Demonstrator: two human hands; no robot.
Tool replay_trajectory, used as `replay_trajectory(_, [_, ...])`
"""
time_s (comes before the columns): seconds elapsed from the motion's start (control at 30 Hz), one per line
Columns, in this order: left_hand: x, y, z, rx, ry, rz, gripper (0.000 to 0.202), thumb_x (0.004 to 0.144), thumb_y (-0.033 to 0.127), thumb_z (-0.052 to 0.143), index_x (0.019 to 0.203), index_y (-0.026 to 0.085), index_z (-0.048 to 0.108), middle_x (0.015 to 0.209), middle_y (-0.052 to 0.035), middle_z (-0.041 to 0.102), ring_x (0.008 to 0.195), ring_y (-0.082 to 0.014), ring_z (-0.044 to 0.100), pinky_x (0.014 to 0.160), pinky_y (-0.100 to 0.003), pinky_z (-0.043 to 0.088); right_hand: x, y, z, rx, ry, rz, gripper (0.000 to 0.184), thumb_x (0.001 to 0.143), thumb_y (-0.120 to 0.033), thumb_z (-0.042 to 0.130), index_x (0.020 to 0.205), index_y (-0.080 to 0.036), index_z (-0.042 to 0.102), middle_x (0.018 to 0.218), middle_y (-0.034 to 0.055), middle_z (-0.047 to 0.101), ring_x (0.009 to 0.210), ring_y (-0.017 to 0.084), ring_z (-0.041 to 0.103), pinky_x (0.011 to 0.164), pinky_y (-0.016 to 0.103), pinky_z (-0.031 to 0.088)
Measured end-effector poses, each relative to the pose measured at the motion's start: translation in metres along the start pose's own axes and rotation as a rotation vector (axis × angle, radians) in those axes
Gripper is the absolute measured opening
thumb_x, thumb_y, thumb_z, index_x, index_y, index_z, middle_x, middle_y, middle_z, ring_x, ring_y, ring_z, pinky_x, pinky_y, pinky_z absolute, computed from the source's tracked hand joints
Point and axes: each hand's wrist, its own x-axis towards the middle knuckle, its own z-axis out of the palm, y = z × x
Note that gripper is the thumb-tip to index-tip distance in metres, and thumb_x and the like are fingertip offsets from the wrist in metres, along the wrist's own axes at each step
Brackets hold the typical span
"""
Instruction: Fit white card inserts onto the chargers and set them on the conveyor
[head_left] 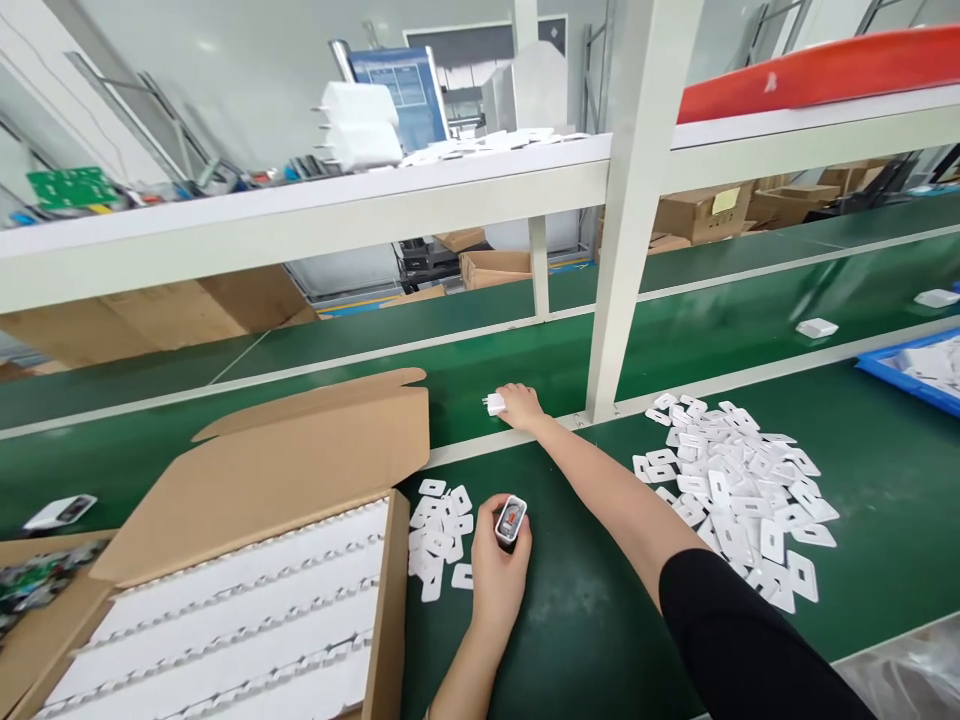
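Note:
My right hand (520,405) reaches out over the green conveyor belt (337,340), its fingers closed on a small white plug adapter (495,404) that rests on the belt. My left hand (496,575) is nearer to me on the green table, gripping an open white charger housing (511,519) with red and dark parts showing inside. Just left of it lies a small heap of flat white covers (437,535). A much larger heap of the same white covers (739,485) lies to the right of my right forearm.
An open cardboard box (247,610) with rows of white parts sits at my left. A white frame post (626,250) rises from the belt's edge. More white adapters (816,327) ride the belt at right, near a blue tray (911,370). Shelves above hold parts.

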Motion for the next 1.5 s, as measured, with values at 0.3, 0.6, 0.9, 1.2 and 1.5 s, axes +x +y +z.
replay_trajectory(0.3, [-0.01, 0.004, -0.001, -0.026, -0.074, -0.034, 0.042, 0.096, 0.052, 0.07, 0.124, 0.022, 0.067, 0.116, -0.0106, 0.076, 0.098, -0.025, 0.076, 0.085, -0.037, 0.063, -0.109, 0.023, -0.008, -0.069, -0.082, -0.136, 0.048, 0.091, -0.033, 0.082, 0.134, -0.016, 0.069, 0.139, 0.018, 0.069, 0.136, 0.037, 0.056, 0.118, 0.053, 0.04])
replay_trajectory(0.6, [-0.018, 0.008, 0.001, -0.13, -0.288, -0.004, 0.032, 0.102, 0.043, 0.065, 0.13, 0.027, 0.066, 0.132, -0.0098, 0.071, 0.104, -0.0225, 0.073, 0.083, -0.033, 0.061, -0.199, 0.131, -0.097, -0.128, -0.293, -0.046, 0.056, 0.08, -0.041, 0.083, 0.131, -0.021, 0.072, 0.122, 0.0155, 0.072, 0.11, 0.037, 0.069, 0.086, 0.045, 0.058])
replay_trajectory(0.9, [-0.021, 0.019, 0.0, -0.176, -0.332, 0.271, 0.031, 0.101, 0.024, 0.066, 0.132, 0.029, 0.065, 0.132, -0.0095, 0.067, 0.121, -0.0241, 0.068, 0.098, -0.036, 0.057, -0.22, 0.144, -0.081, -0.117, -0.219, -0.116, 0.037, 0.095, -0.036, 0.063, 0.128, -0.019, 0.069, 0.123, 0.014, 0.07, 0.075, 0.022, 0.068, 0.067, 0.037, 0.054])
replay_trajectory(1.2, [-0.02, 0.028, -0.007, -0.223, -0.366, 0.239, 0.035, 0.104, 0.039, 0.062, 0.136, 0.026, 0.058, 0.131, -0.011, 0.063, 0.113, -0.0243, 0.065, 0.093, -0.037, 0.056, -0.213, 0.1, -0.071, -0.021, 0.264, -0.117, 0.027, 0.102, -0.029, 0.052, 0.094, -0.022, 0.077, 0.097, 0.0118, 0.078, 0.086, 0.028, 0.07, 0.078, 0.043, 0.055])
replay_trajectory(1.5, [-0.015, 0.019, -0.01, -0.189, -0.307, 0.193, 0.058, 0.11, 0.063, 0.026, 0.138, 0.026, 0.06, 0.133, -0.0133, 0.061, 0.111, -0.0277, 0.062, 0.086, -0.039, 0.056, -0.243, -0.019, -0.046, 0.933, 0.091, 0.016, 0.023, 0.098, -0.046, 0.072, 0.101, -0.028, 0.085, 0.092, 0.0037, 0.073, 0.068, 0.015, 0.062, 0.065, 0.033, 0.055])
